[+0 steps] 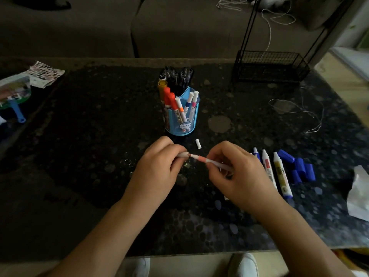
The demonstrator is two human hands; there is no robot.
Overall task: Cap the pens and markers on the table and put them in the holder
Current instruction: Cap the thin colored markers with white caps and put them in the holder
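My right hand [237,174] pinches a thin white pen with a pink band [201,158]. Its tip points left at a small white cap [183,154] pinched in my left hand [157,166]; tip and cap meet just above the dark table. A blue holder [182,116] stands behind my hands with several capped pens and markers in it. One loose white cap [198,143] lies between the holder and my right hand. Three uncapped markers [279,172] lie to the right of my right hand, with several blue caps [297,166] beside them.
A black wire rack [269,64] stands at the back right, with a white cord [299,110] trailing on the table. A hand fan [14,94] and printed paper [46,73] lie at the far left. Crumpled white plastic [359,192] sits at the right edge.
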